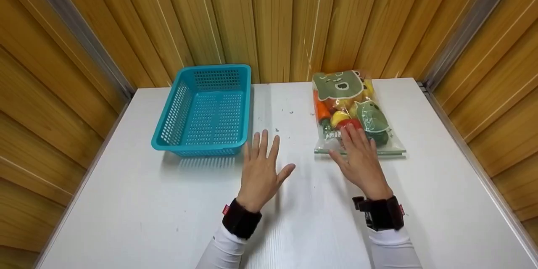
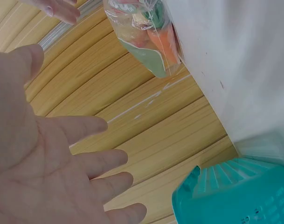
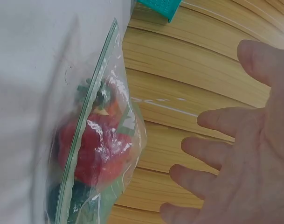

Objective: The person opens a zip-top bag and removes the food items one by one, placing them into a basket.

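My left hand [image 1: 259,176] hovers palm down over the white table, fingers straight and spread, just right of a teal plastic basket's [image 1: 201,147] near corner. Nothing is in it. My right hand [image 1: 362,166] is likewise spread and holds nothing, raised above the near end of a clear zip bag [image 1: 317,145]. Through the bag show an orange carrot [image 1: 322,111], a yellow piece [image 1: 339,117] and a red one, partly behind my fingers in the head view. In the right wrist view the red piece [image 3: 97,147] lies behind the green zip strip, and a gap separates palm and bag.
The white table [image 1: 138,201] runs back to a wall of wood-look panels [image 1: 273,25]. Similar panels stand at the left and right sides, with grey metal strips in the corners. Small dark marks dot the table between basket and bag.
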